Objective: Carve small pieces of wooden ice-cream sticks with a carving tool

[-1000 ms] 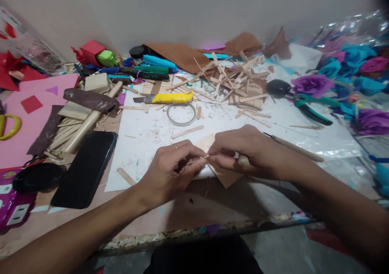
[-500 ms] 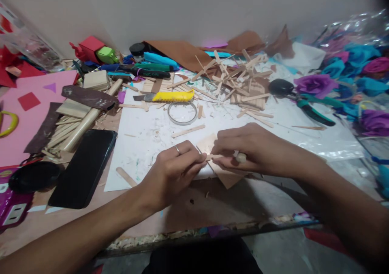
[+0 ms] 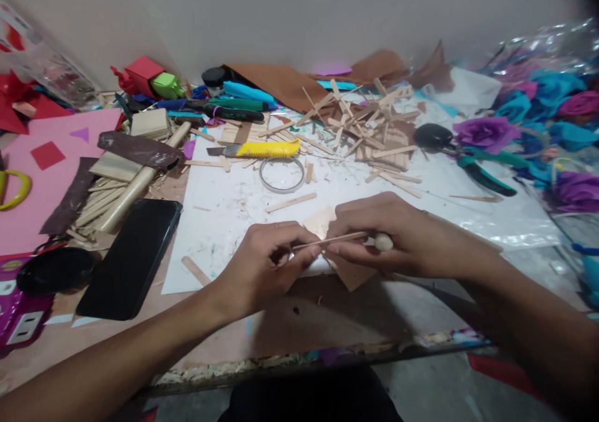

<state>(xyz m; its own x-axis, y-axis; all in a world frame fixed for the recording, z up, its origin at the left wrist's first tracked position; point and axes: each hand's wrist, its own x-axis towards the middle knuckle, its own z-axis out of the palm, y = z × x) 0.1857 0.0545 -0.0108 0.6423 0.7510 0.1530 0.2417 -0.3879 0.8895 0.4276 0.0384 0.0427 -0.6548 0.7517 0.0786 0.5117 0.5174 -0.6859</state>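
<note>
My left hand point(image 3: 262, 260) pinches a craft stick point(image 3: 344, 240) between thumb and fingers near its left end. Seen almost edge-on, the stick runs across to my right hand point(image 3: 393, 228), whose fingers close on its other part. A pale round-ended piece point(image 3: 384, 242) pokes out of the right hand; its kind is unclear and the rest of it is hidden. Below both hands lies a thin tan square point(image 3: 353, 273), partly covered, at the front of the white sheet point(image 3: 224, 210). A loose craft stick point(image 3: 291, 202) rests just beyond the left hand.
Behind the hands lie a yellow utility knife point(image 3: 266, 149), a tape ring point(image 3: 282, 175) and a heap of craft sticks point(image 3: 355, 119). Green-handled pliers point(image 3: 484, 171) and paper flowers point(image 3: 486, 133) are at right. A phone point(image 3: 130, 260) and a wooden-handled hammer-like bundle point(image 3: 140, 150) occupy the left.
The craft stick has come up into clearer view between my hands, tilted with its right end higher. My left hand has turned slightly, and the pale round piece shows more.
</note>
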